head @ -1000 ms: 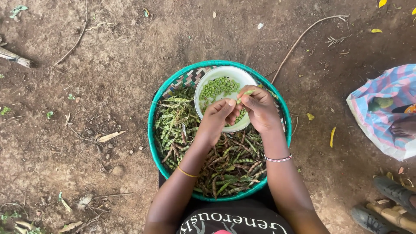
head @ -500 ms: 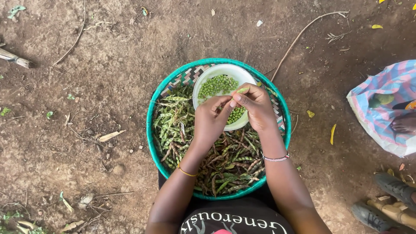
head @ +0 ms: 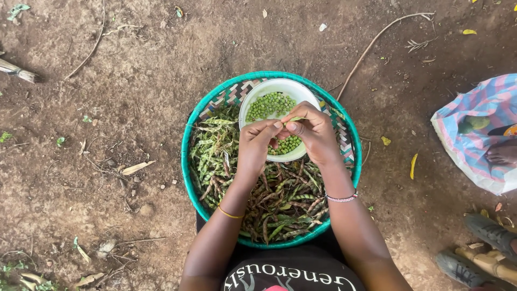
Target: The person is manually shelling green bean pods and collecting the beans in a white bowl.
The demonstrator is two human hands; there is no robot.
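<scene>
Fingertips of both hands pinched together on one green pod (head: 295,119), right over the white bowl (head: 253,99). Left hand (head: 256,148) comes in from the bowl's near-left edge, thumb and forefinger closed on the pod's left end. Right hand (head: 315,134) comes from the near-right, fingers curled tight, closed on the other end. Pod sits just above the peas, hands touching each other at the tips.

Thin yellow bangle (head: 230,214) on my left wrist, beaded bracelet (head: 341,198) on my right, both on the near side of the bowl.

Bowl holds shelled green peas (head: 271,104); part of the pile is hidden under my hands. Bowl rests in the far half of a round woven basket (head: 186,161) with a teal rim. Near and left of the bowl, the basket is full of pods (head: 280,205), green mixed with brown, in a loose heap touching the bowl's side.

Basket sits on bare dirt (head: 134,81). Dry leaf (head: 137,167) well left of the bowl. Long thin stick (head: 377,37) beyond the bowl, to the far right. Striped cloth (head: 474,134) well right of the bowl, someone's bare foot (head: 501,153) on it. Sandals (head: 479,253) near-right of the bowl, at the frame edge.
</scene>
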